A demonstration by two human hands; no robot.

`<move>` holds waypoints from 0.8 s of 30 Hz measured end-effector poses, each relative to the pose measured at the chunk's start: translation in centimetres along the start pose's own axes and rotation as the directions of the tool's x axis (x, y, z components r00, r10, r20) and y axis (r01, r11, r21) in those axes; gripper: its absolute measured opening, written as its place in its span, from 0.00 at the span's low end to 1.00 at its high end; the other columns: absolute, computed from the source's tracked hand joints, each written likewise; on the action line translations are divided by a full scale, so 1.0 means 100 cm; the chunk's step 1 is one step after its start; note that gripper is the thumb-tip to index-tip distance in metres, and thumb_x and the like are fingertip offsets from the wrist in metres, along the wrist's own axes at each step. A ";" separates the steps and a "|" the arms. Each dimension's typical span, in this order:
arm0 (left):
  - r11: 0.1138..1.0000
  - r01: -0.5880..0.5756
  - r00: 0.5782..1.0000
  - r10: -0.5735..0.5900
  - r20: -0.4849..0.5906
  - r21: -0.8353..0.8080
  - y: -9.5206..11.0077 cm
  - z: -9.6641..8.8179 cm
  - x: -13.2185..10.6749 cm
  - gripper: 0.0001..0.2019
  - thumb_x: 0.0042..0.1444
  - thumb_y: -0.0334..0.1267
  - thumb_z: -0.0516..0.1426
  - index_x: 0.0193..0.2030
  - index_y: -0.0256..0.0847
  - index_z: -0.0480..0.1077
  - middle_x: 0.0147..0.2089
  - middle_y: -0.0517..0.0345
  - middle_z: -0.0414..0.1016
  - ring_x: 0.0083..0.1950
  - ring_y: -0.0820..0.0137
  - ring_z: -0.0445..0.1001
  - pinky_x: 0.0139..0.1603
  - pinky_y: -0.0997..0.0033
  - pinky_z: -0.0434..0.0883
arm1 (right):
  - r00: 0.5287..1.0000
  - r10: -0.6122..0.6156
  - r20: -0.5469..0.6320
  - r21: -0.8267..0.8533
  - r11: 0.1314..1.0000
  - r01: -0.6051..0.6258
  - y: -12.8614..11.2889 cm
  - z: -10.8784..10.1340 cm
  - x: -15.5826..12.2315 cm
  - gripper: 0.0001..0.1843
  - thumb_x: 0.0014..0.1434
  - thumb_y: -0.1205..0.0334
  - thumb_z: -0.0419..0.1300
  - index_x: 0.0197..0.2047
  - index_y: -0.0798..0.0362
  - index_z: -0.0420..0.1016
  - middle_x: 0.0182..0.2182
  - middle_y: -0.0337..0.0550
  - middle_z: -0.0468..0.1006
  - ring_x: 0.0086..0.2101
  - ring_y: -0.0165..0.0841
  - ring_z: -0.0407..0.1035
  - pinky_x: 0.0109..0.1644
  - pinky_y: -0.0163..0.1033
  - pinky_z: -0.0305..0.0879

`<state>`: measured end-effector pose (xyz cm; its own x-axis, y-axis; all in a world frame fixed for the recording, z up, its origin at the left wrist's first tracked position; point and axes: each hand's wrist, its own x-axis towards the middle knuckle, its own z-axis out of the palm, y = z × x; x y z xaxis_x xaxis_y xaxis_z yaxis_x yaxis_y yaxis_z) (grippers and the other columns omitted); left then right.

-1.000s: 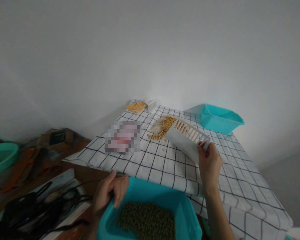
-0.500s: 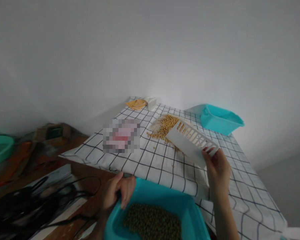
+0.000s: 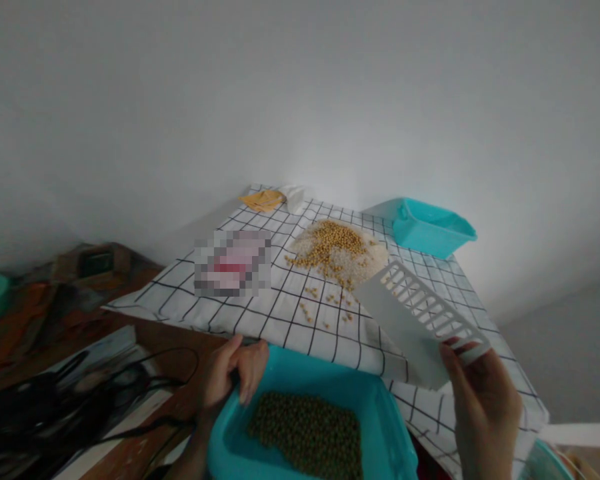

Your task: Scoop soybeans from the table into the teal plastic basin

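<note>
My left hand (image 3: 237, 375) is closed over the left rim of a turquoise plastic bin (image 3: 325, 375) below the table's front edge. Small dark greenish, bean-like grains (image 3: 310, 427) cover much of the bin's floor. On the right, my right hand (image 3: 487, 397) pinches the near end of a white slotted plastic panel (image 3: 405, 323), which slants over the front of the table. Beyond its far end lies a heap of yellow soybeans (image 3: 333, 239) mixed with whitish grains (image 3: 355, 267). Several loose soybeans are scattered in front of the heap.
A second turquoise bin (image 3: 423, 237) stands at the back right of the checked tablecloth (image 3: 280, 307). A pixelated pink item (image 3: 235, 263) lies left. An orange-yellow cloth-like item (image 3: 263, 200) and a white one (image 3: 294, 199) sit at the back. Black cables (image 3: 70, 407) lie lower left.
My right hand has drawn the slotted panel toward me and to the right, away from the heap, uncovering more grains and loose soybeans. My left hand stays on the bin rim.
</note>
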<state>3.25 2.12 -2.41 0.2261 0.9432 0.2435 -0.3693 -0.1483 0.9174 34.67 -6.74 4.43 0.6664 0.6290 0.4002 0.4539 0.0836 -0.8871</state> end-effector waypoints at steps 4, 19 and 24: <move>0.988 0.028 0.999 -0.024 0.027 -0.151 0.008 0.002 -0.005 0.35 0.70 0.43 0.42 0.11 0.45 0.70 0.10 0.58 0.65 0.17 0.70 0.60 0.36 0.61 0.61 | 0.999 0.026 -0.034 0.040 0.999 -0.025 0.002 -0.005 -0.008 0.13 0.54 0.53 0.69 0.37 0.53 0.77 0.34 0.41 0.79 0.34 0.36 0.71 0.40 0.39 0.65; 0.989 0.015 1.000 -0.011 0.028 -0.150 0.006 0.000 -0.010 0.35 0.70 0.44 0.43 0.11 0.42 0.68 0.11 0.57 0.64 0.17 0.71 0.60 0.31 0.62 0.59 | 0.999 0.036 0.029 0.009 0.999 -0.036 0.000 0.006 -0.009 0.14 0.54 0.52 0.69 0.36 0.53 0.77 0.31 0.42 0.79 0.32 0.37 0.72 0.37 0.38 0.65; 0.979 0.017 1.000 -0.013 0.026 -0.201 0.010 0.008 -0.006 0.35 0.70 0.45 0.43 0.11 0.44 0.69 0.10 0.58 0.61 0.17 0.71 0.57 0.31 0.61 0.58 | 0.993 -0.006 -0.118 0.122 0.992 0.021 0.002 -0.011 0.000 0.12 0.51 0.56 0.70 0.35 0.53 0.77 0.31 0.41 0.78 0.34 0.38 0.71 0.41 0.42 0.66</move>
<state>3.51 1.19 -1.33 0.2538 0.9370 0.2400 -0.5388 -0.0691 0.8396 35.40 -7.53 4.47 0.7290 0.5325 0.4301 0.3920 0.1903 -0.9001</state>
